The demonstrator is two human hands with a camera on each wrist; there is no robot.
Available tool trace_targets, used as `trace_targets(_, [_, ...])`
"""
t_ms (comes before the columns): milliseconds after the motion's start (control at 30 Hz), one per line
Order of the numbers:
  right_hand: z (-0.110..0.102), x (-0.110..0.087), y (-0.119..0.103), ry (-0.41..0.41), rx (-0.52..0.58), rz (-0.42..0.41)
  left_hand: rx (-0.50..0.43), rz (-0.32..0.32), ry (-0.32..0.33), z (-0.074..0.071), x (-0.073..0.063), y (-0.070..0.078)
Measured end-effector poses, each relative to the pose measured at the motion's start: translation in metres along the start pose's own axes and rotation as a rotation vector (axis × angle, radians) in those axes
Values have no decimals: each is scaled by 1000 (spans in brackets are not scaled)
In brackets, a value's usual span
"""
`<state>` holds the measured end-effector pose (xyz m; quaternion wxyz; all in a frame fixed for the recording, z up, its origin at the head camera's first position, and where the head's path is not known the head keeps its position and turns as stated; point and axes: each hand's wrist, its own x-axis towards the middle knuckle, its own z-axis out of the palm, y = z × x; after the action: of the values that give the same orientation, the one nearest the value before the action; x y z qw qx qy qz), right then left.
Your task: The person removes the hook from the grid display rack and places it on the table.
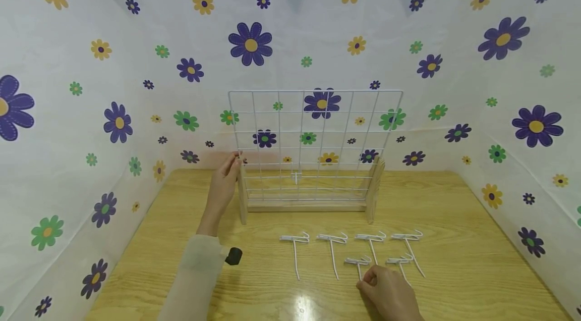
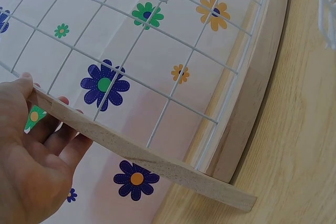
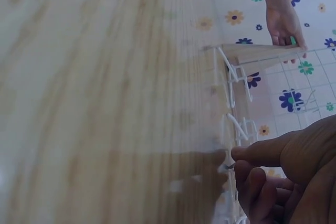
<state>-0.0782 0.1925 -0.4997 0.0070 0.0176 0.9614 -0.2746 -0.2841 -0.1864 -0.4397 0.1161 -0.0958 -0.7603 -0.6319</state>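
A white wire grid (image 1: 301,132) stands upright in a wooden stand (image 1: 306,206). My left hand (image 1: 225,182) grips the top of the stand's left side piece (image 2: 142,153), thumb in front and fingers behind, beside the wire edge. One white hook (image 1: 296,177) hangs low on the grid, left of its middle. On the table, my right hand (image 1: 390,293) pinches the stem end of a short white hook (image 1: 357,261) between thumb and index finger. Another short hook (image 1: 399,260) lies just right of it, partly hidden by the hand.
Behind the short hooks lies a row of several longer white hooks (image 1: 332,238), stems toward me. The wooden table (image 1: 181,220) is enclosed at the back and sides by flower-patterned sheeting (image 1: 290,23).
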Motion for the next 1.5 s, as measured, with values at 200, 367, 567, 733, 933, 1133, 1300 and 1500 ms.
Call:
trace_targets(200, [-3, 3, -3, 35, 7, 22, 2, -16, -4, 0, -2, 6])
trace_targets(367, [-7, 7, -6, 73, 63, 4, 3, -54, -10, 1, -4, 19])
trace_targets(567, [-12, 14, -12, 93, 101, -16, 22, -75, -25, 1, -13, 43])
trace_targets(733, [-17, 20, -19, 119, 113, -57, 13, -79, -28, 1, -14, 46])
trace_targets(933, [-21, 31, -33, 183, 121, -150, -1, -78, -25, 1, -13, 44])
trace_targets(1133, [-25, 45, -49, 197, 178, -141, -4, -76, -27, 1, -14, 43])
trace_targets(1300, [-28, 56, -60, 231, 216, -163, 2, -79, -22, 1, -14, 43])
trace_targets(1500, [-26, 68, -70, 279, 260, -202, 1, -85, -17, 2, -13, 43])
